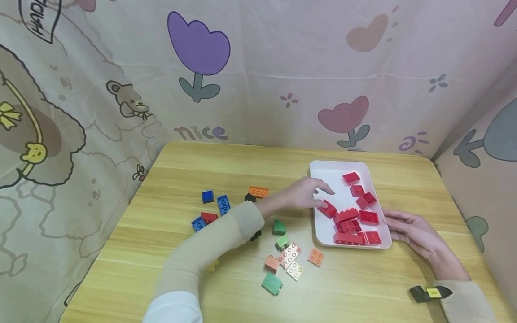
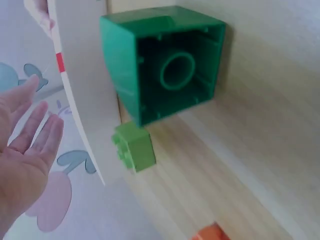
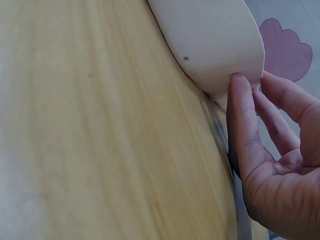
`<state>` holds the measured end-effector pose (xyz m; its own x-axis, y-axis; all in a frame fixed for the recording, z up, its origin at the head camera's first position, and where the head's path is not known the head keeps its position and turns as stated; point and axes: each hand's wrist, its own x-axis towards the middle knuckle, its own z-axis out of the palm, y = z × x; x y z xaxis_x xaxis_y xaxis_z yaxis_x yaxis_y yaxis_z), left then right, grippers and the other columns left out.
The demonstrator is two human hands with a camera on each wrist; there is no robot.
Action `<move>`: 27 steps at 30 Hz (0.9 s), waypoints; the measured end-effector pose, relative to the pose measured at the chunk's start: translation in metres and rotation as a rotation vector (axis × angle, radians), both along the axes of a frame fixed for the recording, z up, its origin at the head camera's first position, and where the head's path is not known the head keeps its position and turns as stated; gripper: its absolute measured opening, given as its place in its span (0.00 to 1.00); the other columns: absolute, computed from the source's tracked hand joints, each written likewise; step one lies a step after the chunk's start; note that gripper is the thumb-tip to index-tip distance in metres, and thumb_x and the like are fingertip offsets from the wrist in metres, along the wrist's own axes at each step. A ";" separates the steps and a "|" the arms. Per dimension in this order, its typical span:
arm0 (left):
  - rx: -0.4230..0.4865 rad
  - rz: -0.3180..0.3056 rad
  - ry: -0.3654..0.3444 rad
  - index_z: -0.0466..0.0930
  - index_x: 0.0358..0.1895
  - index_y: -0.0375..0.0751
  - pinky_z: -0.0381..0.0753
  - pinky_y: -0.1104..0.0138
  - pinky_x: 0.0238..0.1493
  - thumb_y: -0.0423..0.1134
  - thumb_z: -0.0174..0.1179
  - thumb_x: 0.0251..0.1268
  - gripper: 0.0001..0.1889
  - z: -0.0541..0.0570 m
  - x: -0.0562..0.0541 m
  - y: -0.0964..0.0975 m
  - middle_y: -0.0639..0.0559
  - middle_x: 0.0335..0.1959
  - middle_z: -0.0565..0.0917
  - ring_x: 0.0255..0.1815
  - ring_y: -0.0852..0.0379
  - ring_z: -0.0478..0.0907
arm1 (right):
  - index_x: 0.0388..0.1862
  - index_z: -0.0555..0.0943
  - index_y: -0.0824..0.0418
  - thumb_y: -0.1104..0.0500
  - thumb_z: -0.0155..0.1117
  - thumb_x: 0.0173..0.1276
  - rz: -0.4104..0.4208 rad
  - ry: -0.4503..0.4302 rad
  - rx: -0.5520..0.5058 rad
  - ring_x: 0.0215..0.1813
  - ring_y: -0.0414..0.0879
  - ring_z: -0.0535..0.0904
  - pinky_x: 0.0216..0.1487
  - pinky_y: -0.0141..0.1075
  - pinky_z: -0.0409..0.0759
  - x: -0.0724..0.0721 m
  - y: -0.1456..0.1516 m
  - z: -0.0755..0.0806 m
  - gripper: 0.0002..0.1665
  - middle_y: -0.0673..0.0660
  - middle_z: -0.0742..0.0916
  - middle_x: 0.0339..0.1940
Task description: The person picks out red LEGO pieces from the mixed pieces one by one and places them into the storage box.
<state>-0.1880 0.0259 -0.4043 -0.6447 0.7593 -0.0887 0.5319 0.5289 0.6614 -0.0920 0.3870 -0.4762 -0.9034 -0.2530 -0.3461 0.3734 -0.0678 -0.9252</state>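
A white tray [image 1: 337,168] lies on the right of the wooden table [image 1: 194,166] and holds several red bricks [image 1: 351,220]. My left hand [image 1: 319,190] reaches over the tray's left rim, fingers straight and holding nothing, just above one red brick [image 1: 328,209]. In the left wrist view the left hand [image 2: 30,135] is open beside the tray edge [image 2: 75,75]. My right hand [image 1: 393,222] lies flat on the table at the tray's right side. In the right wrist view its thumb [image 3: 240,115] touches the tray wall [image 3: 210,40].
Loose bricks lie left of the tray: blue bricks [image 1: 223,204], an orange brick [image 1: 258,192], a dark green brick [image 1: 278,227], a light green brick [image 2: 134,147] and peach bricks [image 1: 288,255]. Patterned cloth walls [image 1: 258,67] close in the table on three sides.
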 end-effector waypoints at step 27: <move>0.328 0.214 -0.123 0.83 0.63 0.40 0.87 0.58 0.63 0.40 0.73 0.68 0.22 0.012 0.012 -0.118 0.41 0.64 0.86 0.65 0.40 0.84 | 0.54 0.90 0.43 0.67 0.57 0.81 0.015 0.032 -0.022 0.52 0.36 0.90 0.50 0.35 0.91 0.002 0.000 -0.001 0.21 0.39 0.92 0.52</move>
